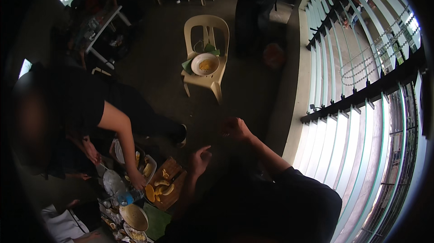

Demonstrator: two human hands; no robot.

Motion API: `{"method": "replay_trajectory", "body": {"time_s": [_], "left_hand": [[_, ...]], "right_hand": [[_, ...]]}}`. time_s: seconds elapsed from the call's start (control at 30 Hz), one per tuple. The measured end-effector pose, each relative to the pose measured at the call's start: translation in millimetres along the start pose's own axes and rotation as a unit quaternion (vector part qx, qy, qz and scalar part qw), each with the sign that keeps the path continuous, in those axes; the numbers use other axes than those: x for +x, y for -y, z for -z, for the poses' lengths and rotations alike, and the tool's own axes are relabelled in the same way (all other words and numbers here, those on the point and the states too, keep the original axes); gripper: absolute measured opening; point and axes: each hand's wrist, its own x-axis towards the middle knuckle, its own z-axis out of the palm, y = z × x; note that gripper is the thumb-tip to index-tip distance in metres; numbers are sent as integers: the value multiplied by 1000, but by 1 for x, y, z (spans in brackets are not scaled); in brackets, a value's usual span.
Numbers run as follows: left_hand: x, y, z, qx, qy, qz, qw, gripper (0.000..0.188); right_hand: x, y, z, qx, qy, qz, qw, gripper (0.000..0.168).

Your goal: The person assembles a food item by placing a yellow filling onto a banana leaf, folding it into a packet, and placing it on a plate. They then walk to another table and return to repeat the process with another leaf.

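Observation:
My left hand [200, 160] is raised beside the wooden cutting board [166, 197], thumb and index finger apart and nothing visible between them. My right hand [238, 128] hangs over the dark floor with its fingers curled; shadow hides whether anything is in it. On the board lie bananas [166, 189], yellow peel or slices [149, 192] and a dark-handled knife [177, 174]. Ahead of both hands stands a beige plastic chair [206, 79]. A white bowl [195, 70] with yellow food [206, 65] rests on its seat, next to green leaf pieces [186, 67].
At left a person in black [78, 97] leans across the crowded table, reaching near a plastic bottle [129, 198] and container [150, 166]. A beige bowl [134, 216] sits closer. Louvred windows [339, 154] line the right wall. Another person [259, 5] stands beyond the chair.

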Motion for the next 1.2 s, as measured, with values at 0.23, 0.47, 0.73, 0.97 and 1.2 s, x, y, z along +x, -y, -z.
{"method": "replay_trajectory", "body": {"time_s": [0.23, 0.47, 0.73, 0.97, 1.2], "left_hand": [[154, 29, -25, -76, 20, -29, 996, 33], [346, 19, -71, -218, 23, -31, 975, 25], [605, -168, -67, 11, 171, -160, 972, 25], [822, -189, -125, 0, 119, -156, 980, 22], [959, -214, -142, -45, -18, -147, 988, 21]], "right_hand": [[71, -48, 117, -31, -109, 1, 994, 13], [175, -30, 234, 18, -165, -74, 983, 20], [315, -45, 373, 78, -297, -19, 952, 23], [423, -104, 509, 4, -226, -50, 973, 25], [616, -31, 650, -77, -96, -32, 992, 28]]}}
